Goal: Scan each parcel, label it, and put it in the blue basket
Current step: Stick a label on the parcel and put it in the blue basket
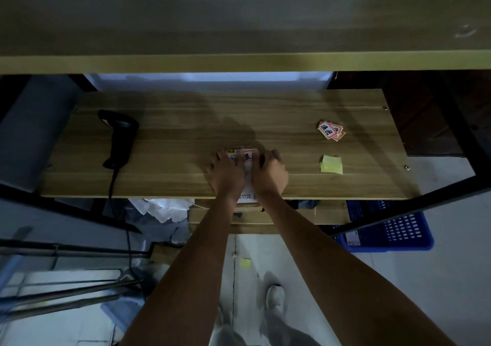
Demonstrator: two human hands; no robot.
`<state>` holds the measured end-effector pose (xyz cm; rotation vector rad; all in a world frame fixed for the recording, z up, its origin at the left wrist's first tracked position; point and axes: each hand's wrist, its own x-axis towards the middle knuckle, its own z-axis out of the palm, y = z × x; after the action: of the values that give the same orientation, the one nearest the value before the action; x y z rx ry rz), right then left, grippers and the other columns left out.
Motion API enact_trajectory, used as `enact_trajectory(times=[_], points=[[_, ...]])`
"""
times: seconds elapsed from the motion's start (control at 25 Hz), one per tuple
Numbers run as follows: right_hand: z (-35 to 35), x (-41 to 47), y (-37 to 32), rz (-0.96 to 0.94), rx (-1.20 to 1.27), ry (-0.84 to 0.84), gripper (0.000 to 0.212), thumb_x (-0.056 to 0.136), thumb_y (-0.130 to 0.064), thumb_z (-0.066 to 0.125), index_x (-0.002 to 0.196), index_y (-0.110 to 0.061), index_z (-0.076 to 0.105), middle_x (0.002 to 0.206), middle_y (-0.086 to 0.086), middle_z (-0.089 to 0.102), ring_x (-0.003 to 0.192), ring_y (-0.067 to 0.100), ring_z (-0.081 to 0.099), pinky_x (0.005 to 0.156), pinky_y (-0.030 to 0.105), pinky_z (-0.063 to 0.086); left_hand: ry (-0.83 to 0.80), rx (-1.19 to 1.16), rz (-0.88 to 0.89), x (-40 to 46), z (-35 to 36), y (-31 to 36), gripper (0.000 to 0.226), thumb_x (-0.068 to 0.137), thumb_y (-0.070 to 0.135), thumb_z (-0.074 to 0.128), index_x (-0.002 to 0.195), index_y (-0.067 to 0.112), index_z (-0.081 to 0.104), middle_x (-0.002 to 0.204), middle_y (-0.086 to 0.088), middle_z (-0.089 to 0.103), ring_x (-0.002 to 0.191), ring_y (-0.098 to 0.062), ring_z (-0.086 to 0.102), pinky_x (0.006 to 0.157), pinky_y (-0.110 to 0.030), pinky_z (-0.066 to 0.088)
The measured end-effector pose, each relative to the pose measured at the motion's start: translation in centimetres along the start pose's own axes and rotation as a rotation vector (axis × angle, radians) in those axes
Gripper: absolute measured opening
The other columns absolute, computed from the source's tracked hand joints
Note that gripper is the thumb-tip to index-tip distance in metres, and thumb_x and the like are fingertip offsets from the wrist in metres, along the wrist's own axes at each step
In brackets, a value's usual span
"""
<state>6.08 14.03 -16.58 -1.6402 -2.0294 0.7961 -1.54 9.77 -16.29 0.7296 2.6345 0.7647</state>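
A small white parcel (247,175) lies on the wooden table (186,138), near its front edge. A red-and-white label (248,155) sits on the parcel's far end. My left hand (225,171) lies flat on the parcel's left side, fingers spread. My right hand (269,171) rests on its right side, fingers bent down at the label's edge. The black handheld scanner (118,137) lies on the table's left part, cable trailing over the front edge. The blue basket (393,230) stands on the floor below the table's right end.
A small pile of red-and-white labels (330,130) and yellow-green sticky notes (331,164) lie on the table's right part. A wooden shelf (239,26) spans overhead. White bags (164,208) sit under the table, metal bars at lower left.
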Motion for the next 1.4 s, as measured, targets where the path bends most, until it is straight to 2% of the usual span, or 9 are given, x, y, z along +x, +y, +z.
enact_trajectory(times=[0.28, 0.52, 0.64, 0.8, 0.92, 1.04, 1.16, 1.28, 1.4], points=[[-0.5, -0.1, -0.2, 0.036, 0.005, 0.022, 0.043, 0.102, -0.039, 0.030, 0.104, -0.015, 0.066, 0.107, 0.003, 0.061, 0.083, 0.025, 0.065, 0.064, 0.030, 0.047, -0.082, -0.063, -0.022, 0.7, 0.2, -0.7, 0.047, 0.102, 0.035, 0.032, 0.135, 0.004, 0.042, 0.139, -0.019, 0.045, 0.124, -0.038, 0.044, 0.103, -0.044, 0.033], [-0.7, -0.4, -0.2, 0.060, -0.005, -0.065, 0.065, 0.075, -0.078, 0.047, 0.109, -0.024, 0.061, 0.105, -0.008, 0.058, 0.084, 0.015, 0.063, 0.072, 0.035, 0.056, -0.279, -0.127, -0.025, 1.2, -1.0, -0.9, 0.053, 0.103, 0.038, 0.025, 0.146, 0.008, 0.031, 0.151, -0.021, 0.030, 0.140, -0.037, 0.025, 0.115, -0.049, 0.018], [-0.9, -0.6, -0.2, 0.037, -0.003, -0.084, 0.047, 0.086, -0.065, 0.047, 0.107, -0.024, 0.061, 0.101, -0.005, 0.060, 0.082, 0.015, 0.063, 0.070, 0.033, 0.055, -0.349, -0.209, -0.051, 1.2, -1.5, -0.7, 0.061, 0.101, 0.047, 0.026, 0.149, 0.009, 0.026, 0.155, -0.019, 0.023, 0.145, -0.035, 0.016, 0.116, -0.048, 0.010], [-1.3, -0.9, 0.0, 0.111, 0.093, -0.116, 0.040, 0.101, -0.044, 0.031, 0.097, -0.018, 0.061, 0.095, 0.004, 0.063, 0.077, 0.018, 0.062, 0.061, 0.027, 0.049, -0.482, -0.278, -0.071, 1.6, -2.4, -1.0, 0.060, 0.102, 0.039, 0.034, 0.153, 0.014, 0.015, 0.159, -0.014, 0.013, 0.148, -0.031, 0.008, 0.118, -0.043, 0.008], [-1.9, -1.4, -0.6, 0.314, 0.416, -0.187, 0.040, 0.100, -0.045, 0.036, 0.089, -0.014, 0.060, 0.072, -0.001, 0.062, 0.066, 0.020, 0.063, 0.048, 0.020, 0.044, -0.718, -0.715, -0.068, 1.7, -3.0, -3.1, 0.068, 0.093, 0.051, 0.052, 0.151, 0.034, 0.019, 0.156, -0.013, 0.029, 0.140, -0.033, 0.034, 0.114, -0.052, 0.031], [-2.1, -2.1, -1.7, 0.406, 0.719, -0.227, 0.040, 0.096, -0.049, 0.045, 0.093, -0.016, 0.066, 0.074, -0.001, 0.068, 0.065, 0.016, 0.067, 0.051, 0.023, 0.050, -0.697, -0.879, -0.110, 1.4, -4.4, -2.7, 0.047, 0.098, 0.032, 0.053, 0.141, 0.021, 0.037, 0.130, -0.016, 0.059, 0.111, -0.034, 0.064, 0.093, -0.056, 0.052], [-2.8, -2.1, -2.8, 0.362, 0.880, -0.260, 0.028, 0.094, -0.042, 0.055, 0.090, -0.017, 0.068, 0.080, 0.003, 0.072, 0.065, 0.016, 0.070, 0.053, 0.027, 0.053, -0.638, -0.914, -0.196, 2.2, -5.7, -2.0, 0.033, 0.095, 0.024, 0.059, 0.126, 0.022, 0.047, 0.121, -0.016, 0.065, 0.105, -0.036, 0.066, 0.091, -0.060, 0.051], [-4.3, -2.4, -3.5, 0.366, 0.872, -0.273, 0.036, 0.090, -0.047, 0.058, 0.102, -0.015, 0.068, 0.085, 0.000, 0.073, 0.075, 0.017, 0.070, 0.060, 0.025, 0.051, -0.716, -0.863, -0.195, 2.8, -7.2, -2.4, 0.053, 0.094, 0.022, 0.060, 0.142, 0.022, 0.037, 0.124, -0.012, 0.065, 0.107, -0.032, 0.066, 0.092, -0.054, 0.053], [-5.3, -3.7, -3.6, 0.376, 0.915, -0.270, 0.038, 0.090, -0.041, 0.061, 0.109, -0.009, 0.063, 0.088, 0.004, 0.071, 0.076, 0.020, 0.068, 0.061, 0.026, 0.052, -0.785, -0.908, -0.134, 2.0, -8.2, -2.8, 0.051, 0.095, 0.016, 0.058, 0.141, 0.016, 0.037, 0.123, -0.013, 0.066, 0.110, -0.032, 0.065, 0.095, -0.052, 0.051]])
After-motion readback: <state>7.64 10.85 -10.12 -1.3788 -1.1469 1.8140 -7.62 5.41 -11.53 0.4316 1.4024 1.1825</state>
